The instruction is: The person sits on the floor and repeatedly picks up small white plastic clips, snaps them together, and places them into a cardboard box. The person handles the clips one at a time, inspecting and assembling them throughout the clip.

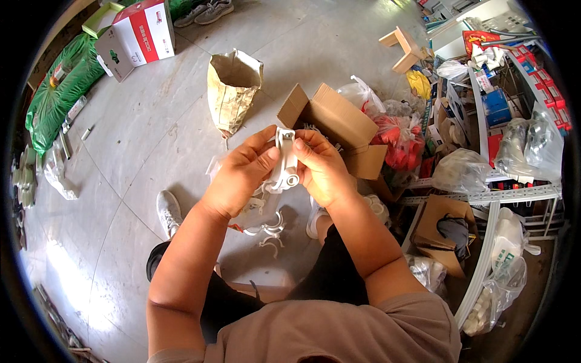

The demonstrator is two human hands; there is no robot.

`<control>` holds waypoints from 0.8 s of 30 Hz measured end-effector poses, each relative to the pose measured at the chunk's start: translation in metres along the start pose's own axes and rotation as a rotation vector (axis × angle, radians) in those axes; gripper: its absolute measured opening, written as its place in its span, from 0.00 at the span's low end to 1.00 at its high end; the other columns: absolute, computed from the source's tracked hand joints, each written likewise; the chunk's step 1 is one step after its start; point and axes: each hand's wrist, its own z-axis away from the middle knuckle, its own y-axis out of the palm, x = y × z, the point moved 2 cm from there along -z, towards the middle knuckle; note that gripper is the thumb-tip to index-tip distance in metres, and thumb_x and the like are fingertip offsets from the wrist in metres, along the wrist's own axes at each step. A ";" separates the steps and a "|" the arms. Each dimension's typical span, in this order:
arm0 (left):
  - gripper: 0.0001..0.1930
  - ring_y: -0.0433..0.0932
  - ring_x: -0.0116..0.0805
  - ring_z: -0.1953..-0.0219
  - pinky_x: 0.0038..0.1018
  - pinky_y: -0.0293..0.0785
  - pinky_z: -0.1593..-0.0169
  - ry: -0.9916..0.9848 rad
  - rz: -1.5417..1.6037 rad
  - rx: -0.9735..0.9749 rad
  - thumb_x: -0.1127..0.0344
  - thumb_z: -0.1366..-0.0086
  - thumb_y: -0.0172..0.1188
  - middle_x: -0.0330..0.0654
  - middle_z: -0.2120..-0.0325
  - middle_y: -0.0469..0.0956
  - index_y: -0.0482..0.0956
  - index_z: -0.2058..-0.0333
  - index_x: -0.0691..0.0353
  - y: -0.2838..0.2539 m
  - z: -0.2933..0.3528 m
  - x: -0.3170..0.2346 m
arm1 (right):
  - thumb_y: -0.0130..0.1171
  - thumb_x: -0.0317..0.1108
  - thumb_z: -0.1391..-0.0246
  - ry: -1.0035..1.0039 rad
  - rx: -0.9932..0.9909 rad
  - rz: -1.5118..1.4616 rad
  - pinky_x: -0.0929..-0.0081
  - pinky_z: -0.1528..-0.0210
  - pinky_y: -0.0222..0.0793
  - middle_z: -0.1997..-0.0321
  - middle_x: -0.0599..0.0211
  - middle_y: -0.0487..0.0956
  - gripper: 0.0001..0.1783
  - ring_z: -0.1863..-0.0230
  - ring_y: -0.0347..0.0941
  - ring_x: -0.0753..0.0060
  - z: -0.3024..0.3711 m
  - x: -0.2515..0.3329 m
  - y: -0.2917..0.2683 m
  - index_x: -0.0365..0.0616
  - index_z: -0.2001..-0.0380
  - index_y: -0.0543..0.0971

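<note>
Both of my hands are raised in front of me and pinch a white plastic pipe clip (286, 152) between them. My left hand (245, 166) grips its left side, with the thumb laid on its face. From the right, my right hand (322, 166) presses thumb and fingers against its upper edge. A round end with a hole shows at the bottom of the piece. Below my hands, several loose white pipe clips (273, 228) with curved arms lie on the floor between my shoes. A clear plastic bag is partly hidden behind my left hand.
An open cardboard box (342, 115) stands just beyond my right hand. Farther off is an open yellowish paper sack (235, 91). Shelving (484, 196) with bagged fittings and boxes lines the right. At the left lie a green sack (63, 88) and a red-and-white box (142, 36).
</note>
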 end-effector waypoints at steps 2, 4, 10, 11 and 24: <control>0.29 0.67 0.30 0.53 0.23 0.63 0.51 0.015 -0.021 0.022 0.68 0.39 0.52 0.45 0.55 0.68 0.50 0.44 0.73 0.003 0.001 0.002 | 0.57 0.40 0.50 0.019 0.008 0.000 0.82 0.69 0.67 0.68 0.69 0.73 0.17 0.70 0.70 0.79 0.001 0.000 0.001 0.43 0.61 0.68; 0.32 0.66 0.31 0.52 0.23 0.63 0.52 0.060 -0.084 0.058 0.68 0.41 0.54 0.46 0.55 0.68 0.47 0.44 0.74 0.003 0.000 0.006 | 0.57 0.40 0.51 0.041 0.007 0.036 0.83 0.69 0.66 0.69 0.70 0.73 0.18 0.71 0.69 0.80 0.001 -0.001 0.001 0.43 0.60 0.68; 0.36 0.71 0.30 0.57 0.23 0.67 0.55 0.034 -0.072 -0.045 0.72 0.45 0.58 0.46 0.58 0.70 0.45 0.44 0.77 -0.001 -0.004 0.007 | 0.58 0.43 0.52 -0.095 -0.068 0.308 0.84 0.71 0.64 0.72 0.73 0.71 0.23 0.72 0.67 0.83 -0.009 -0.009 -0.008 0.42 0.57 0.66; 0.36 0.71 0.29 0.58 0.23 0.67 0.55 0.035 -0.039 -0.079 0.72 0.45 0.58 0.46 0.59 0.70 0.45 0.44 0.77 -0.003 -0.006 0.007 | 0.57 0.44 0.51 -0.092 -0.068 0.282 0.84 0.71 0.64 0.71 0.73 0.71 0.23 0.71 0.67 0.83 -0.009 -0.010 -0.006 0.42 0.57 0.66; 0.30 0.70 0.29 0.58 0.24 0.69 0.56 0.215 -0.364 -0.141 0.75 0.44 0.55 0.46 0.57 0.69 0.52 0.44 0.72 0.006 0.005 0.000 | 0.48 0.43 0.45 -0.116 0.078 0.233 0.79 0.62 0.66 0.64 0.70 0.69 0.21 0.65 0.66 0.81 -0.004 -0.020 0.002 0.46 0.51 0.63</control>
